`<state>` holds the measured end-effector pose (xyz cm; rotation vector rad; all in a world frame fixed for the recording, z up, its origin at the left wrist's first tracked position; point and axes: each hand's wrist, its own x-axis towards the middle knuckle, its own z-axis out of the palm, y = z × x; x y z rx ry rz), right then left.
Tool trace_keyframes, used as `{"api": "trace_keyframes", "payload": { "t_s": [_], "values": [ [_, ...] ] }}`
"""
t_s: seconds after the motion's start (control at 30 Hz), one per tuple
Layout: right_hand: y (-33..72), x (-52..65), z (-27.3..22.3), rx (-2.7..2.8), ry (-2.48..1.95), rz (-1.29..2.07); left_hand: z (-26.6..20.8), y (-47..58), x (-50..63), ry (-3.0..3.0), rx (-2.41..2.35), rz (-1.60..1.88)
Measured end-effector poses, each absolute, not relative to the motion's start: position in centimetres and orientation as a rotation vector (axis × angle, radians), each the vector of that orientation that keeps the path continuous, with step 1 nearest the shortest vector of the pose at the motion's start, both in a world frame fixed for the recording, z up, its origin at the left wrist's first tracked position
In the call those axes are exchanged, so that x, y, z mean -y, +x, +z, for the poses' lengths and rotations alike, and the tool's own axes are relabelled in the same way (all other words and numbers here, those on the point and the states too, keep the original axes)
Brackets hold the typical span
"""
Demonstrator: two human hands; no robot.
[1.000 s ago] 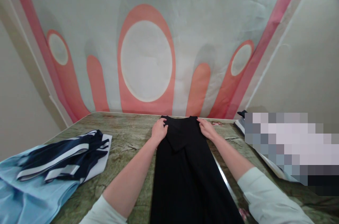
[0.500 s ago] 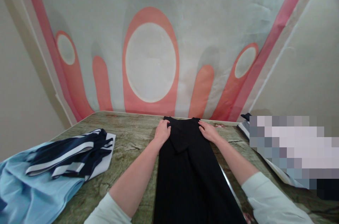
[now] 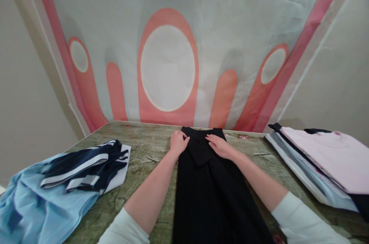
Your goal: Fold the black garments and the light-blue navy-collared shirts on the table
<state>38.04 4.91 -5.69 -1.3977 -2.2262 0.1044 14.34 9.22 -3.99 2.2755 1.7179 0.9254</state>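
Observation:
A black garment (image 3: 198, 201) lies lengthwise on the table in front of me, its shaped top end at the far edge and a pointed fold of cloth below it. My left hand (image 3: 178, 142) is at the garment's upper left edge, thumb and fingers closed on the cloth. Flat on the upper right part rests my right hand (image 3: 220, 146), its fingers stretched out over the fabric. The near end of the garment runs out of view at the bottom.
Light blue cloth (image 3: 54, 205) and a navy garment with white stripes (image 3: 83, 167) lie loosely at left on the wood-patterned table (image 3: 147, 159). Folded clothes with a pink top (image 3: 331, 159) are stacked at right. A printed wall sheet (image 3: 207, 13) hangs behind.
My right hand has moved from the garment's upper right corner inward onto the cloth. My left hand stays at the left edge. The whole view has shifted slightly.

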Motion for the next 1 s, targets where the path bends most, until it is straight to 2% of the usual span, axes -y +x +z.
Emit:
{"api": "trace_keyframes", "payload": {
  "t_s": [0.27, 0.63, 1.0],
  "values": [
    [40.5, -7.2, -5.6, 1.880, -1.559, 0.135, -3.7, 14.7, -8.9, 2.345, -1.584, 1.019],
    [40.6, -11.4, -4.7, 1.960, -1.733, 0.184, -4.5, 14.6, -9.3, 2.324, -1.463, 1.040],
    [38.8, -9.8, -5.2, 1.735, -1.940, -0.014, -4.3, 14.7, -12.3, 1.965, -1.640, 1.169]
  ]
}}
